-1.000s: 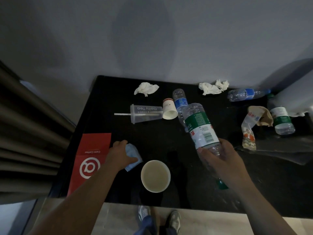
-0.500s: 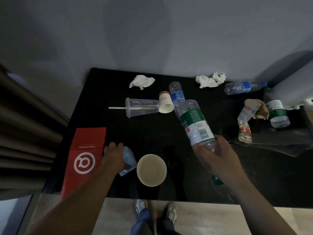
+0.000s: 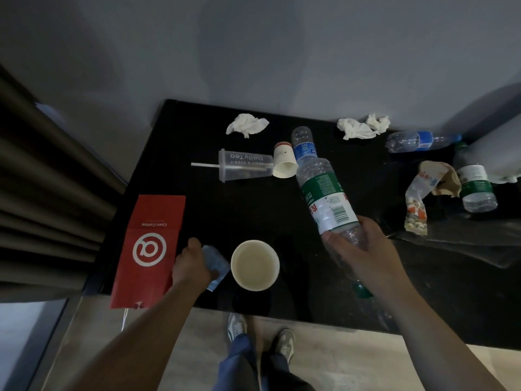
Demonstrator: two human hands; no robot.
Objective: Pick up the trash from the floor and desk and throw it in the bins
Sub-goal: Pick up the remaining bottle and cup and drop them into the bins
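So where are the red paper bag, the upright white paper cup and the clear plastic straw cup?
red paper bag point(image 3: 149, 249): head view, its round logo.
upright white paper cup point(image 3: 255, 264): head view, its inside bottom.
clear plastic straw cup point(image 3: 245, 170): head view, its side wall.

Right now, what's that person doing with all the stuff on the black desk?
A person is clearing trash off the black desk. Their right hand grips a big green-labelled water bottle, lifted above the desk. Their left hand holds a crumpled blue scrap beside an open paper cup. Waiting on the desk are a red Cotti Coffee bag, a clear Daily Tea cup lying on its side, crumpled tissues and more bottles.
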